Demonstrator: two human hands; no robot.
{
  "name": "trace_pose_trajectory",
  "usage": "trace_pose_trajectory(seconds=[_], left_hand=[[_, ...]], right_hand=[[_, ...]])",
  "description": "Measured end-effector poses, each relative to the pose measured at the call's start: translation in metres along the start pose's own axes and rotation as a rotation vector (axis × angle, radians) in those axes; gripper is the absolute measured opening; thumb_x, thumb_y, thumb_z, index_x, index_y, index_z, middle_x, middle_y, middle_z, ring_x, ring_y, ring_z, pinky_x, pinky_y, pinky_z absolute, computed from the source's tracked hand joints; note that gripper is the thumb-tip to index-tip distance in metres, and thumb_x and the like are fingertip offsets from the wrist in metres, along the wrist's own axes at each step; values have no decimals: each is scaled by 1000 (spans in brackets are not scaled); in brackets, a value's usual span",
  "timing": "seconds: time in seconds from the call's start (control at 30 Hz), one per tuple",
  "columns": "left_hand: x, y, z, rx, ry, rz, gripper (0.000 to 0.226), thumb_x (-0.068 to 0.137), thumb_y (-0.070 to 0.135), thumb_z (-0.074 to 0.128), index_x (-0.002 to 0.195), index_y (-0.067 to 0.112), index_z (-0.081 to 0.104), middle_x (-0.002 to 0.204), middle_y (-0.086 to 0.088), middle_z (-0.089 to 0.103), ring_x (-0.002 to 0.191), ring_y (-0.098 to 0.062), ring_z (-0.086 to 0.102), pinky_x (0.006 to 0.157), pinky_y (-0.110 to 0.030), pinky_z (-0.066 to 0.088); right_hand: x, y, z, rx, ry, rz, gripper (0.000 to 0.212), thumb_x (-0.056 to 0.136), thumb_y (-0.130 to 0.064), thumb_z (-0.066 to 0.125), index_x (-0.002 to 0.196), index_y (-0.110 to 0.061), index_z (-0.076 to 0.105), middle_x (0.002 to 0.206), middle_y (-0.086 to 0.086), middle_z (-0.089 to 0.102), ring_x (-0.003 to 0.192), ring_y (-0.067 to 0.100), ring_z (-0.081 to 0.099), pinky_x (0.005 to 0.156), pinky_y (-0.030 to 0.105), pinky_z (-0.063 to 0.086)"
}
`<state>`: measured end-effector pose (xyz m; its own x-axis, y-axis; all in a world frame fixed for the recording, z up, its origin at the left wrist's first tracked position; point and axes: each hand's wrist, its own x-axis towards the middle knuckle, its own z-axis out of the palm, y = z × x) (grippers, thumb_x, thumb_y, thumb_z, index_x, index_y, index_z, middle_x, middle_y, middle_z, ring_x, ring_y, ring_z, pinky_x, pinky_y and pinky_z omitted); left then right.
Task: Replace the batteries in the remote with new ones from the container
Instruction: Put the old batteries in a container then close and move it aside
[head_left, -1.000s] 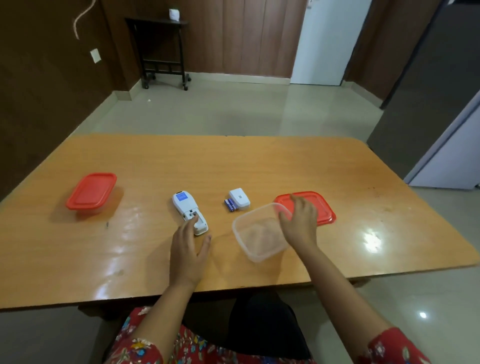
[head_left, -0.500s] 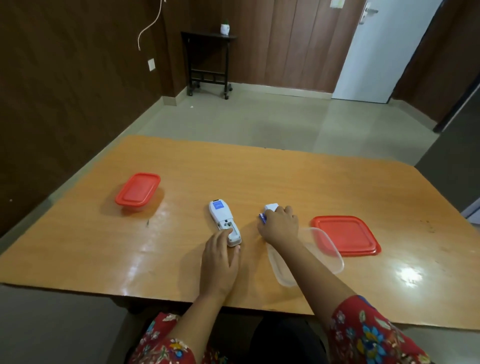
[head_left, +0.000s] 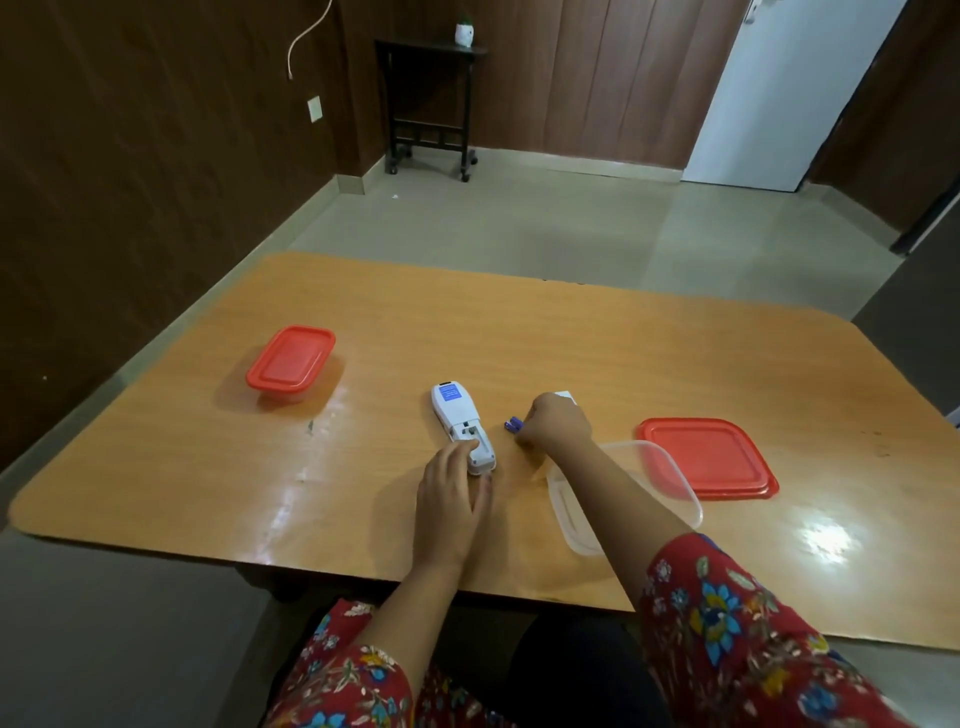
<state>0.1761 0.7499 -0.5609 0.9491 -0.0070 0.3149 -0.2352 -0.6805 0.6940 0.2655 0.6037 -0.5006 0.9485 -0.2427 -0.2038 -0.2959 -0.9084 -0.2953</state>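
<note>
Brown-panelled walls (head_left: 156, 156) and a tiled floor (head_left: 519, 223) surround a glossy wooden table (head_left: 571, 338) where the clear container (head_left: 672, 486) lies behind the right hand (head_left: 556, 426), whose curled fingers pinch blue batteries (head_left: 513, 425), while the left hand's (head_left: 449, 499) straight, close-set fingers rest on the white remote (head_left: 457, 415).

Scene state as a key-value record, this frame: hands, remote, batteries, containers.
left hand: fingers rest on near end of remote
remote: back up, battery bay uncovered, flat on table
right hand: curled, pinches blue batteries right of remote
clear container: open, under right forearm
loose red lid: flat, right of clear container
closed container: red lid on, far left, untouched
</note>
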Motion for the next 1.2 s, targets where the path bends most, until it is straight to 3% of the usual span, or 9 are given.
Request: trace_pose_trajectory(seconds=[0.17, 0.4, 0.5, 0.6, 0.7, 0.8, 0.9, 1.03, 1.2], left_hand=[[0, 1, 1, 8, -7, 5, 36, 91, 22, 58, 124, 8, 55, 131, -9, 56, 122, -23, 51, 94, -36, 47], [-3, 3, 1, 30, -4, 106, 45, 88, 39, 42, 119, 10, 59, 122, -6, 61, 112, -24, 58, 89, -38, 50], [-8, 9, 0, 24, -60, 247, 46, 89, 41, 45, 125, 15, 56, 125, -2, 58, 117, -16, 51, 96, -31, 44], [-15, 22, 1, 28, -199, 342, 64, 85, 53, 50, 137, 17, 45, 138, 0, 49, 128, -11, 40, 108, -28, 35], [-22, 38, 9, -11, -400, 244, 105, 70, 65, 62, 151, 20, 14, 156, 7, 21, 142, -7, 19, 114, -18, 12], [-22, 50, 18, 3, -483, 184, 125, 62, 60, 74, 151, 20, -4, 159, 5, 16, 143, -11, 22, 114, -22, 17], [-21, 56, 17, -38, -466, 113, 124, 61, 55, 78, 152, 20, 1, 152, 3, 33, 134, -13, 36, 109, -25, 25], [-22, 57, 15, -115, -460, 50, 119, 61, 51, 79, 152, 24, 6, 152, 5, 34, 136, -11, 34, 108, -21, 24], [-23, 53, 16, -152, -442, 10, 118, 59, 45, 79, 152, 25, 9, 153, 7, 30, 139, -10, 31, 108, -19, 25]], right_hand=[[-3, -1, 0, 11, 52, -69, 16, 77, -17, 64, 90, -15, 73, 91, 6, 69, 94, 23, 63, 62, 26, 45], [-64, 52, -35, 549, 97, -105, 4, 74, -26, 74, 76, -22, 73, 74, 1, 70, 69, 14, 60, 59, 30, 39], [-91, 92, -45, 453, 5, -25, 5, 74, -24, 75, 75, -19, 73, 70, -2, 68, 61, 12, 55, 49, 26, 33], [-102, 108, -39, 206, 39, 26, 9, 74, -27, 73, 81, -21, 73, 80, -2, 71, 75, 16, 62, 56, 27, 39], [-105, 100, -27, 85, 4, -4, 17, 77, -32, 68, 88, -21, 73, 88, -2, 72, 74, 12, 57, 49, 21, 32], [-102, 90, -13, 90, -19, -4, 16, 77, -35, 67, 87, -23, 72, 95, -5, 70, 79, 10, 57, 47, 21, 29], [-101, 87, -7, 106, 20, 23, 20, 77, -40, 66, 82, -21, 71, 88, -4, 68, 83, 15, 63, 48, 22, 30], [-105, 99, -12, 73, 67, 47, 26, 82, -44, 61, 80, -21, 72, 79, -5, 68, 81, 15, 65, 56, 25, 36], [-97, 135, -45, 424, 342, 33, 20, 86, -35, 62, 90, -19, 74, 90, -1, 74, 84, 16, 65, 65, 26, 41]])
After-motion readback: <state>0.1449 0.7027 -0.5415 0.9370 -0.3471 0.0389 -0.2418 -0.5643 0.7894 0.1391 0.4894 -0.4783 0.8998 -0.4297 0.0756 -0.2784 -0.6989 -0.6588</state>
